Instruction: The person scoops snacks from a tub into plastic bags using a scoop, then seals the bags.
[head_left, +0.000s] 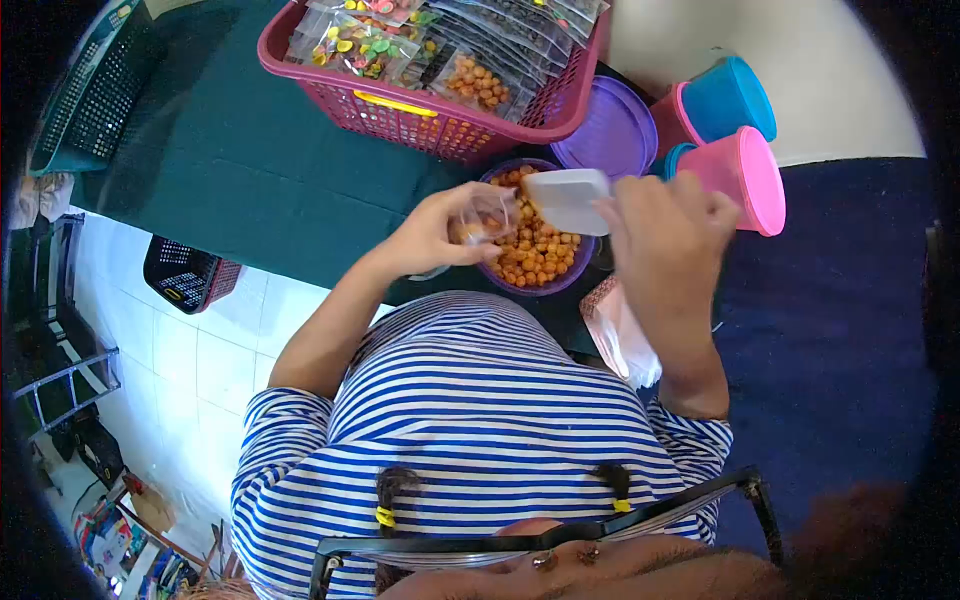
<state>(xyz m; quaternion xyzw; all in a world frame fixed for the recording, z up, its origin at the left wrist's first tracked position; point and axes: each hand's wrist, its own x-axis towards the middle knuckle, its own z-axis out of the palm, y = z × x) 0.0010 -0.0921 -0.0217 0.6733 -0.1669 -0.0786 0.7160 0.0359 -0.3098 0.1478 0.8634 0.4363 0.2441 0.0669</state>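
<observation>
Over the left part of a purple bowl [582, 262] of round orange-brown snacks [545, 250], my left hand [440, 232] holds a small clear plastic bag [485, 217] with some snacks inside. My right hand [672, 235] grips a whitish translucent scoop [572, 200], tilted above the bowl's right side with its end near the bag. Whether the scoop holds any snacks cannot be made out. Just right of the bowl, below my right hand, lies a stack of empty clear bags [622, 335].
A maroon basket [400, 120] full of packed snack bags stands behind the bowl. Beside it are a purple lid [610, 125], a blue tub [730, 98] and a pink tub [735, 180]. A green basket [95, 100] is at far left, a dark basket [190, 272] lower down.
</observation>
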